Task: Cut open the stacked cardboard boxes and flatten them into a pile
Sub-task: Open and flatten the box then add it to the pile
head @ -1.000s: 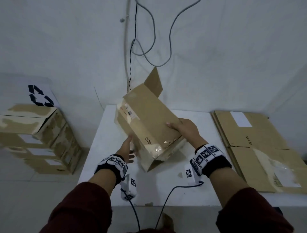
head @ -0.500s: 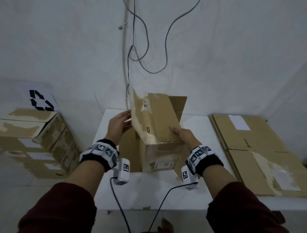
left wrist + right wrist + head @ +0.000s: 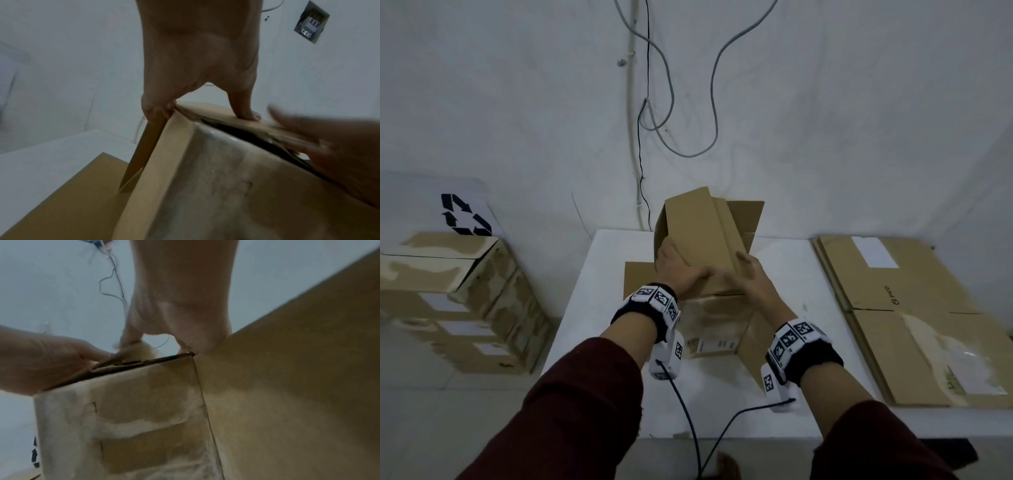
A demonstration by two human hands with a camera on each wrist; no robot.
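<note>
A brown cardboard box (image 3: 714, 322) stands upright on the white table (image 3: 602, 308), its upper flaps (image 3: 698, 233) loose and one side flap spread on the tabletop. My left hand (image 3: 674, 270) grips the box's top left edge, fingers (image 3: 153, 108) hooked over the side panel and thumb on the top flap. My right hand (image 3: 748, 277) holds the top right corner, with the thumb (image 3: 129, 337) on the taped flap edge. The taped front face (image 3: 144, 410) fills the right wrist view. No cutting tool is in view.
A stack of taped boxes (image 3: 448, 298) stands on the floor to the left, under a recycling sign (image 3: 464, 216). Flattened cardboard sheets (image 3: 911, 308) lie in a pile on the right. Loose cables (image 3: 654, 130) hang down the wall behind the table.
The box went from tilted in my hands to upright on the table. My left hand moved from its left side to the top edge, and both hands now meet on the top flaps.
</note>
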